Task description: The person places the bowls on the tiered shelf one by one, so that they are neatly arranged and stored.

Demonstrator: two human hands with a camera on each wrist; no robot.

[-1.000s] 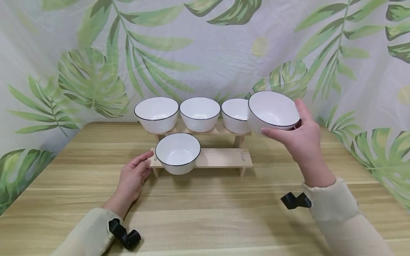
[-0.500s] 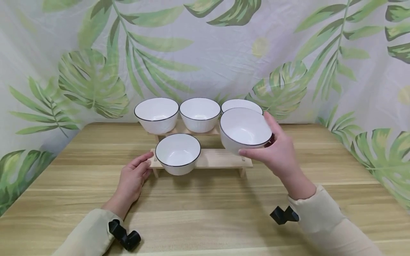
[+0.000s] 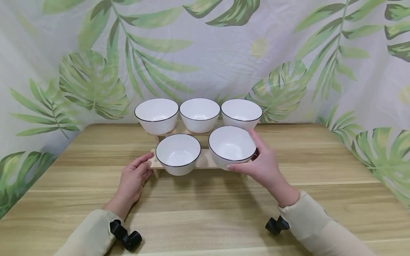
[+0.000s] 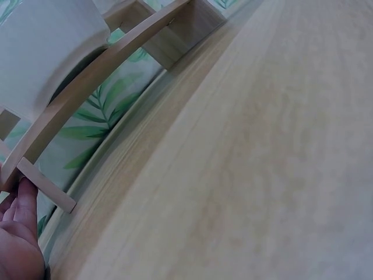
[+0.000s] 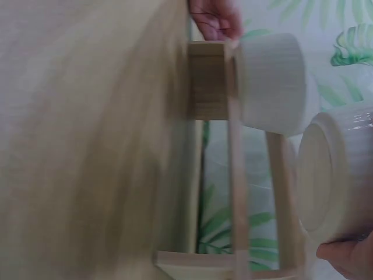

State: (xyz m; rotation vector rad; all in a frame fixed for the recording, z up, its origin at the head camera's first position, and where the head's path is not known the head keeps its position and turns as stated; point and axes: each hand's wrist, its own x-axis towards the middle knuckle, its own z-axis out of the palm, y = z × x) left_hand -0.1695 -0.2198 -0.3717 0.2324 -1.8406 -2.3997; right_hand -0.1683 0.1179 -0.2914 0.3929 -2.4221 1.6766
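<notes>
My right hand [image 3: 264, 167] grips a white, dark-rimmed bowl [image 3: 232, 144] by its right side, thumb at the front and a finger along the rim. In the right wrist view, a gap shows between this bowl's base [image 5: 317, 175] and the lower board of the wooden rack [image 5: 236, 169]. With its fingers, my left hand [image 3: 136, 174] holds the left end of that lower board [image 3: 205, 161]. Beside it on the board sits a matching bowl [image 3: 178, 153]. The left wrist view has the left fingers [image 4: 26, 207] against the rack's leg [image 4: 49, 186].
Along the rack's upper tier stand three more white bowls: left [image 3: 157, 115], middle [image 3: 200, 114] and right [image 3: 241, 113]. The rack stands on a wood-grain table [image 3: 198, 220]. Behind it hangs a leaf-print cloth [image 3: 221, 53].
My right hand has carried its bowl left and down, from the upper right to over the right part of the lower board. The left hand has stayed in place.
</notes>
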